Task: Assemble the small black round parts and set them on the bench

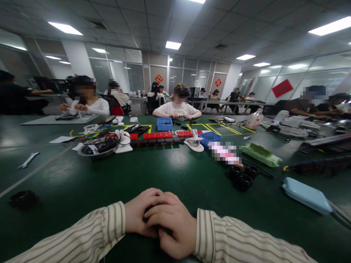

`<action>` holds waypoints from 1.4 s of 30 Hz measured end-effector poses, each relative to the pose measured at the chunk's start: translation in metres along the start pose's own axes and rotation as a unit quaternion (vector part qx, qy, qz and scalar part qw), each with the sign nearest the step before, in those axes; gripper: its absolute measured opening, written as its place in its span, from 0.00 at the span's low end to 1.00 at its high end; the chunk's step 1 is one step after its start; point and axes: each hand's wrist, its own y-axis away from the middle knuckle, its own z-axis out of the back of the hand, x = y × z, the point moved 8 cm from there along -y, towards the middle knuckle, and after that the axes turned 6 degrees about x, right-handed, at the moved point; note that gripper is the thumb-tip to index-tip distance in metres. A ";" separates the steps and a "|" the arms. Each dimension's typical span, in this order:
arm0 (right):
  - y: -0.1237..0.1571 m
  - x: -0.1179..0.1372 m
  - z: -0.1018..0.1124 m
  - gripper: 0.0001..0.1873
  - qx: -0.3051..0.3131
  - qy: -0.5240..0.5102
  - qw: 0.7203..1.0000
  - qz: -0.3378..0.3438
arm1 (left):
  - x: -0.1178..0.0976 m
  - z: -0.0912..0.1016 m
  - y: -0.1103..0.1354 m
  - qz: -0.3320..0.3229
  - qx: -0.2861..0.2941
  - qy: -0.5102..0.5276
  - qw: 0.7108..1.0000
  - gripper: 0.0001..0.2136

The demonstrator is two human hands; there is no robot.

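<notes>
My left hand (pixel 138 212) and my right hand (pixel 172 224) rest together on the green table (pixel 175 179) near its front edge. The right hand lies over the left, fingers curled. A small dark object shows between them, mostly hidden; I cannot make out what it is. Both forearms wear striped sleeves. Nearest other things are some black rings (pixel 242 177) to the right and a pale blue case (pixel 305 195) further right.
A metal bowl with cables (pixel 98 148), rows of red and black parts (pixel 157 138), two blue bins (pixel 164 124), a white clamp (pixel 194 143) and a green tray (pixel 260 154) lie mid-table. A wrench (pixel 28 160) lies left. Several people sit across and at the sides.
</notes>
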 end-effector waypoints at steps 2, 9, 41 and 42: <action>0.001 -0.002 0.006 0.18 -0.028 0.015 0.999 -0.028 | -0.001 0.000 0.002 -0.004 -0.008 0.000 1.000 0.34; 0.006 -0.018 0.007 0.29 -0.060 0.046 0.991 -0.109 | -0.003 0.006 0.006 0.078 -0.066 -0.109 0.989 0.37; 0.038 -0.106 0.054 0.08 -0.243 -0.050 0.931 -0.268 | 0.014 0.018 0.004 0.110 -0.074 -0.047 0.990 0.17; 0.041 -0.112 0.054 0.08 -0.234 -0.039 0.929 -0.282 | 0.015 0.019 0.004 0.119 -0.077 -0.049 0.989 0.17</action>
